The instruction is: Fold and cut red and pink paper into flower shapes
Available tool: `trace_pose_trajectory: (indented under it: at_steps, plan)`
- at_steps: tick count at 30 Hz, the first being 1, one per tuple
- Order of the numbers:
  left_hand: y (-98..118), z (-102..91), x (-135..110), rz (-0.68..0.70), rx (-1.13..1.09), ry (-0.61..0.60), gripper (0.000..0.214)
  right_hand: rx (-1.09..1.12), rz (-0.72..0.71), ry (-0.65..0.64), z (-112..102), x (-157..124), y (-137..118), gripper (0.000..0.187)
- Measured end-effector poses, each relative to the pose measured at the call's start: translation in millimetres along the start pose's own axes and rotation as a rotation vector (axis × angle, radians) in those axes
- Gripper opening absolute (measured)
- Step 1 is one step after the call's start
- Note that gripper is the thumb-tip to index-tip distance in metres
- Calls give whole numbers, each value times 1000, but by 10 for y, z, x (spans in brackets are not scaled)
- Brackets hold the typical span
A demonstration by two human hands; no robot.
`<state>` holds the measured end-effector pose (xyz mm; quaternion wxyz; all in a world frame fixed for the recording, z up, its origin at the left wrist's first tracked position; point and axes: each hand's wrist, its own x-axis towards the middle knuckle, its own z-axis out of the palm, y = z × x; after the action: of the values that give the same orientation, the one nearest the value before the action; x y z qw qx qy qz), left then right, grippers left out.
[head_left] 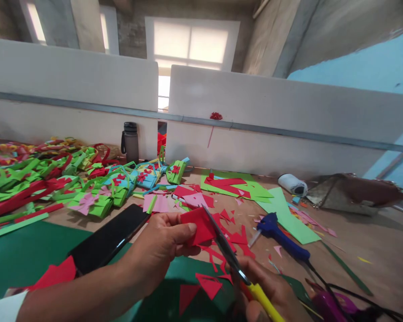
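Note:
Between the thumb and fingers of my left hand (168, 239) is a folded piece of red paper (198, 223). My right hand (268, 286) grips a pair of scissors (230, 252) by the yellow handle. The blades point up and left and lie along the right edge of the red paper; whether they are cutting into it I cannot tell. Below my hands, red paper triangles (210, 286) lie on a dark green mat (147, 308). More red scraps (240, 237) are strewn just behind the scissors.
A black phone (110, 237) lies left of my hands. At right are a blue glue gun (284, 237) with its cord and light green paper (292, 219). Paper baskets (94, 203) crowd the left side near a grey bottle (130, 143). A bag (352, 194) rests far right.

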<state>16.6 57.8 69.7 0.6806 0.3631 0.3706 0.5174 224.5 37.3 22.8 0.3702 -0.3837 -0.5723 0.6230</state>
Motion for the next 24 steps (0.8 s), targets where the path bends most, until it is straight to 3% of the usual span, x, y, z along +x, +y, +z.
trace_pose_trajectory:
  at_steps: [24]
  plan:
    - [-13,-48,2,8,45,-29,11,-38,-41,-5,13,-25,-18,53]
